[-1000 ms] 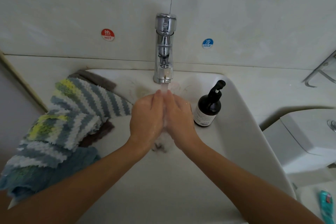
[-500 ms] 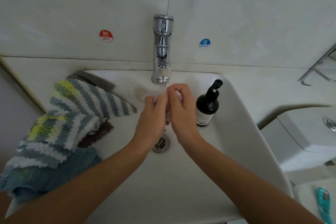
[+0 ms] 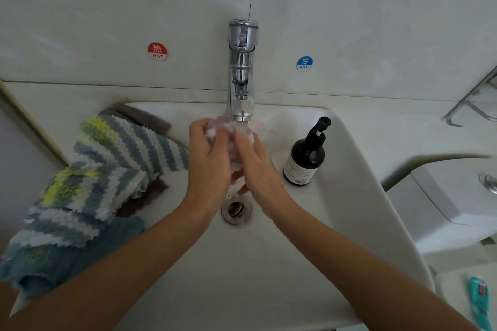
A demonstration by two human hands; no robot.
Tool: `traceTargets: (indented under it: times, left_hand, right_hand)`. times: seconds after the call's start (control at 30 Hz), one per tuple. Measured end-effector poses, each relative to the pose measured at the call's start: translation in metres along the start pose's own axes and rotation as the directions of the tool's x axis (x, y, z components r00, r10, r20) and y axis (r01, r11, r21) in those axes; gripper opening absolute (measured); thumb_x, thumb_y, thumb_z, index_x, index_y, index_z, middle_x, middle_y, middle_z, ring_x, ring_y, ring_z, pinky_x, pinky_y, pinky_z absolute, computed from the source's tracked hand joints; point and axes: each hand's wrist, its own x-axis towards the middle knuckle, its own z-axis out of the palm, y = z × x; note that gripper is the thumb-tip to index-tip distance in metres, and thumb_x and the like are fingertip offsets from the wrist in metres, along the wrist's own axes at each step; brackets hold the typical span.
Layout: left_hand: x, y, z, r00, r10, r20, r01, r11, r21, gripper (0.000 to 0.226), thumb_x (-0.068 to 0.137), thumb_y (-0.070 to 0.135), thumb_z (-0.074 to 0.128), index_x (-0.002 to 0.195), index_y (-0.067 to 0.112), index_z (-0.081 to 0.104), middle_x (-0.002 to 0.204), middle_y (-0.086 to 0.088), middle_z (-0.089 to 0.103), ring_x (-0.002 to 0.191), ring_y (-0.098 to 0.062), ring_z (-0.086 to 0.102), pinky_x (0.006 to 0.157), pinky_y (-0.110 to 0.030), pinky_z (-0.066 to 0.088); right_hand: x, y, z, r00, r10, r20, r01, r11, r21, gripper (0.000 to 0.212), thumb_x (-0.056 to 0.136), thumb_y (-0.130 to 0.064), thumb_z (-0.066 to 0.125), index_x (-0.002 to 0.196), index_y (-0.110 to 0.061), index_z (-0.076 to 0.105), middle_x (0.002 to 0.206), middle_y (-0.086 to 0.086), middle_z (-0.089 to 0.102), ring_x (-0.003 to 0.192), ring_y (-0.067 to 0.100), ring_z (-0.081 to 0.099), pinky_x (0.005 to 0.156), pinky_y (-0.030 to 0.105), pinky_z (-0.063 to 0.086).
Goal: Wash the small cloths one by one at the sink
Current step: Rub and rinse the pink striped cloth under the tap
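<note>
Head view: my left hand (image 3: 208,158) and right hand (image 3: 258,166) clamp the pink cloth (image 3: 228,131) under the running tap (image 3: 242,72). Risk: loose grip drops it onto the open drain (image 3: 236,209), or spray wets the striped cloths (image 3: 107,169) beside.

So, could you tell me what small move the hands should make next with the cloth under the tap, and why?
Probably keep rubbing the cloth between both palms in the stream. The left hand and right hand both grip it just below the tap, water runs over it, and it looks bunched, so the inner folds likely need more rinsing.
</note>
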Motion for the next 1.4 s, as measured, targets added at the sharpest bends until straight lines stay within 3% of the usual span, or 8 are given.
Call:
traceTargets:
  times: [0.13, 0.3, 0.47, 0.6, 0.7, 0.9, 1.1, 1.4]
  left_hand:
    - [-0.003, 0.005, 0.001, 0.997, 0.024, 0.077, -0.021, 0.999, -0.037, 0.024, 0.095, -0.003, 0.044, 0.108, 0.018, 0.047, 0.085, 0.002, 0.06, 0.064, 0.005, 0.063, 0.046, -0.013, 0.047]
    - [-0.007, 0.007, 0.003, 0.983, -0.063, 0.172, 0.079, 0.993, -0.087, 0.041, 0.087, -0.014, 0.037, 0.099, 0.024, 0.049, 0.082, 0.001, 0.062, 0.059, 0.003, 0.063, 0.042, -0.014, 0.044]
    - [0.0, -0.01, 0.007, 0.98, -0.091, 0.174, 0.072, 0.991, 0.113, 0.016, 0.101, 0.034, 0.037, 0.113, 0.028, 0.047, 0.103, 0.008, 0.061, 0.09, -0.002, 0.062, 0.065, -0.016, 0.045]
    - [0.003, -0.017, 0.002, 0.97, -0.072, 0.233, 0.005, 0.961, 0.275, 0.034, 0.093, 0.065, 0.03, 0.115, 0.041, 0.038, 0.114, 0.01, 0.06, 0.1, -0.003, 0.059, 0.078, -0.025, 0.047]
    - [0.004, -0.014, 0.0, 0.976, -0.035, 0.216, -0.027, 0.96, 0.279, 0.023, 0.099, 0.051, 0.034, 0.115, 0.037, 0.045, 0.103, 0.017, 0.06, 0.093, 0.003, 0.059, 0.079, -0.023, 0.05]
    - [-0.006, -0.022, 0.004, 0.987, 0.129, 0.092, -0.146, 0.968, 0.202, 0.015, 0.102, 0.025, 0.043, 0.116, 0.028, 0.046, 0.103, 0.003, 0.064, 0.093, -0.009, 0.065, 0.081, -0.036, 0.056]
    - [-0.005, -0.025, 0.004, 0.974, 0.144, 0.172, -0.191, 0.938, 0.291, 0.017, 0.103, 0.038, 0.033, 0.109, 0.028, 0.045, 0.086, 0.005, 0.065, 0.076, -0.006, 0.065, 0.064, -0.03, 0.053]
    - [-0.004, -0.023, 0.002, 0.974, 0.146, 0.173, -0.207, 0.885, 0.417, 0.046, 0.1, 0.045, 0.028, 0.087, 0.015, 0.06, 0.067, 0.002, 0.064, 0.063, -0.006, 0.06, 0.054, -0.019, 0.048]
  right_hand:
    - [0.0, -0.002, -0.003, 1.0, 0.021, 0.019, -0.021, 1.0, -0.014, 0.045, 0.093, -0.068, 0.038, 0.107, -0.029, 0.056, 0.089, 0.0, 0.071, 0.071, 0.02, 0.071, 0.054, 0.035, 0.052]
    - [0.0, -0.005, -0.002, 0.996, 0.033, -0.087, -0.011, 0.969, 0.246, 0.023, 0.101, -0.028, 0.052, 0.121, -0.017, 0.057, 0.099, 0.009, 0.073, 0.084, 0.021, 0.073, 0.073, 0.046, 0.06]
    - [-0.002, -0.008, -0.01, 0.98, -0.094, -0.178, 0.142, 0.95, 0.277, 0.027, 0.099, 0.0, 0.047, 0.105, -0.023, 0.058, 0.094, 0.0, 0.066, 0.075, -0.003, 0.066, 0.064, 0.015, 0.052]
    - [-0.001, -0.006, -0.01, 0.983, -0.105, -0.154, 0.15, 0.934, 0.323, 0.041, 0.092, 0.01, 0.046, 0.114, -0.023, 0.059, 0.105, 0.004, 0.068, 0.094, 0.009, 0.068, 0.076, 0.021, 0.056]
    - [0.0, -0.006, -0.009, 0.989, -0.044, -0.142, 0.096, 0.916, 0.389, 0.042, 0.092, 0.006, 0.047, 0.124, -0.019, 0.056, 0.117, 0.012, 0.065, 0.106, 0.023, 0.065, 0.08, 0.024, 0.056]
    - [-0.005, 0.0, 0.002, 0.987, -0.06, -0.151, 0.079, 0.99, 0.12, 0.028, 0.1, -0.04, 0.046, 0.122, -0.023, 0.053, 0.109, -0.001, 0.066, 0.095, 0.004, 0.064, 0.069, 0.011, 0.049]
    - [-0.002, -0.001, 0.002, 0.961, -0.102, -0.257, 0.125, 0.99, 0.073, 0.033, 0.102, -0.038, 0.044, 0.083, -0.015, 0.056, 0.065, -0.009, 0.058, 0.061, 0.003, 0.055, 0.056, 0.021, 0.045]
    - [0.002, -0.002, 0.001, 0.948, -0.105, -0.302, 0.125, 0.991, 0.049, 0.046, 0.102, -0.029, 0.046, 0.06, -0.012, 0.05, 0.055, -0.001, 0.049, 0.054, 0.009, 0.047, 0.055, 0.033, 0.043]
